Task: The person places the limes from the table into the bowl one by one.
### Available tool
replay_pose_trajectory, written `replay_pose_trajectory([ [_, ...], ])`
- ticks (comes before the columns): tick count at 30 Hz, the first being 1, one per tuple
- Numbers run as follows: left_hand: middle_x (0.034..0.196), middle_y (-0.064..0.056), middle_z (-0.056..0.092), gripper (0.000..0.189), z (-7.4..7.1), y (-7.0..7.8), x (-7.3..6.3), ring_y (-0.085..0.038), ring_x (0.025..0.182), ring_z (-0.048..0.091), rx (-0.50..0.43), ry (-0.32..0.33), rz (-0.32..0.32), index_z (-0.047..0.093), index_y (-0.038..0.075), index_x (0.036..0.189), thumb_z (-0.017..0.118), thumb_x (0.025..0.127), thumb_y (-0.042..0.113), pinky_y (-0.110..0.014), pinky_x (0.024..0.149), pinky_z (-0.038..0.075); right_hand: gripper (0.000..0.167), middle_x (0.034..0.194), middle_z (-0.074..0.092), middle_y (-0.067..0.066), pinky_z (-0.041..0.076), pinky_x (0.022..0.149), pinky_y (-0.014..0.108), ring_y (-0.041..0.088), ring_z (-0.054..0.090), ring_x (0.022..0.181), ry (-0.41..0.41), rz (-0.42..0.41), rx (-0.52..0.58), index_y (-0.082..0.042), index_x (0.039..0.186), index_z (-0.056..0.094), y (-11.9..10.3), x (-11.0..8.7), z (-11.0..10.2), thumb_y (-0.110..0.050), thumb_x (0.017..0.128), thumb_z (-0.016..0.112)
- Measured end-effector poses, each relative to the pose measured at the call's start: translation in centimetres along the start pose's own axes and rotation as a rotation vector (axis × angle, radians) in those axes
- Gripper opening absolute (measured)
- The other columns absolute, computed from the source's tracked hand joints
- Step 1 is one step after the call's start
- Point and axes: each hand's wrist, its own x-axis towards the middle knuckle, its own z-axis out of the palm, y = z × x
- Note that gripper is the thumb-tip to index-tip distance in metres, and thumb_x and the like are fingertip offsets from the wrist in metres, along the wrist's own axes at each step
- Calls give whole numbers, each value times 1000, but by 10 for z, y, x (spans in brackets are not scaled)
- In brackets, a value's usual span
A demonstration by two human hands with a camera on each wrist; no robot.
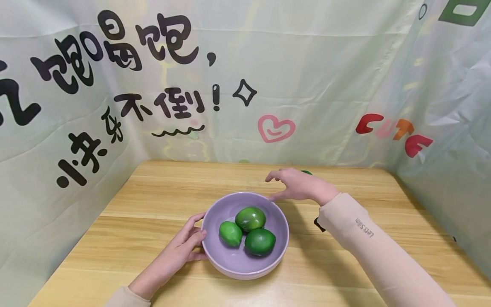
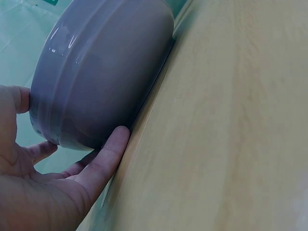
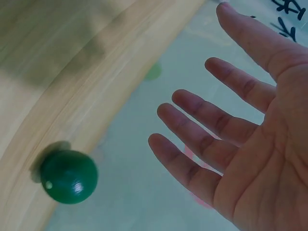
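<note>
A purple bowl (image 1: pixel 215 251) stands on the wooden table with three green fruits inside. One is a small lime-like fruit (image 1: pixel 230 233), one a darker glossy fruit (image 1: pixel 260 241), one a round fruit with a pale shine (image 1: pixel 250 219). My left hand (image 1: pixel 180 245) rests against the bowl's left side, thumb at the rim and nearly straight fingers on the outer wall. My right hand (image 1: pixel 301 185) is raised past the bowl's upper right, fingers spread and holding nothing. Partly hidden behind it lies another green fruit (image 1: pixel 306 172), seen whole as a dark green fruit (image 3: pixel 70 176) in the right wrist view.
Pale printed cloth (image 1: pixel 314 85) hangs at the back and sides of the table (image 1: pixel 161 192). A small black object (image 1: pixel 319 224) shows partly beside the right sleeve (image 1: pixel 368 238). A tiny dark spot (image 1: pixel 454 239) is near the table's right edge.
</note>
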Motion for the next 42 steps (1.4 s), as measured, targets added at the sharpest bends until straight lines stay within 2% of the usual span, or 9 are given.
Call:
replay_pose_trajectory([
  [4, 143, -33, 49, 60, 0, 0, 0, -29, 116, 68, -4, 4, -3, 24, 17, 169, 49, 116, 32, -40, 96, 67, 56, 145, 66, 17, 53, 114, 59, 42, 60, 134, 15, 15, 1, -6, 143, 63, 13, 1, 2, -32, 97, 82],
  [13, 143, -32, 50, 61, 0, 0, 0, -30, 117, 68, 5, 7, -9, 24, 17, 169, 49, 116, 32, -40, 96, 68, 58, 152, 54, 28, 47, 119, 65, 50, 48, 145, 8, 109, 43, -4, 145, 60, 32, 0, 5, -27, 97, 82],
  [20, 143, -32, 51, 60, 0, -1, 0, -30, 117, 68, -1, 15, -8, 25, 18, 168, 50, 115, 33, -40, 96, 68, 67, 155, 46, 34, 51, 113, 67, 46, 56, 129, 9, 158, 51, -4, 152, 54, 48, 0, 4, -31, 97, 81],
  [26, 144, -33, 50, 62, -1, -1, 0, -28, 117, 69, -8, 4, 1, 23, 17, 169, 50, 116, 31, -40, 97, 67, 76, 162, 37, 35, 47, 116, 71, 55, 42, 146, -11, 249, 51, -8, 159, 46, 60, 0, 6, -38, 98, 80],
  [33, 144, -34, 50, 63, -2, 0, 1, -28, 116, 68, -1, -5, 18, 22, 15, 170, 49, 116, 31, -41, 97, 67, 76, 162, 33, 40, 46, 114, 76, 62, 37, 147, -10, 308, 16, -7, 160, 43, 74, 6, 12, -35, 99, 79],
  [42, 142, -32, 52, 61, -1, -2, 0, -29, 117, 68, 8, -2, 0, 25, 17, 169, 50, 115, 33, -39, 96, 67, 79, 164, 30, 38, 47, 112, 76, 57, 43, 146, -38, 382, 68, -8, 161, 43, 86, 8, 17, -39, 98, 79],
])
